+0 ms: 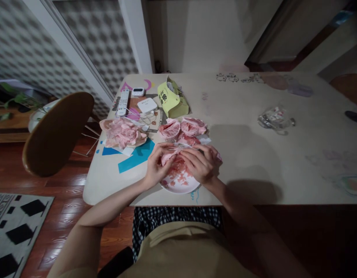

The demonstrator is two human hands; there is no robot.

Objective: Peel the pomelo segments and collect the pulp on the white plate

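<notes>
Both my hands hold one pink pomelo segment (170,156) over a white plate (178,185) of peeled pink flesh at the table's near edge. My left hand (156,166) grips its left end with curled fingers. My right hand (201,164) pinches its right side, fingers bent over it. Just beyond the plate lie more pomelo segments (182,128). A heap of pink peel and pith (122,133) sits to the left on paper.
A yellow tissue pack (171,99), a remote control (123,102), a white box (147,105) and a small white device (137,92) lie at the far left of the table (253,154). A crumpled clear wrapper (273,117) is at right. A brown chair (55,133) stands left.
</notes>
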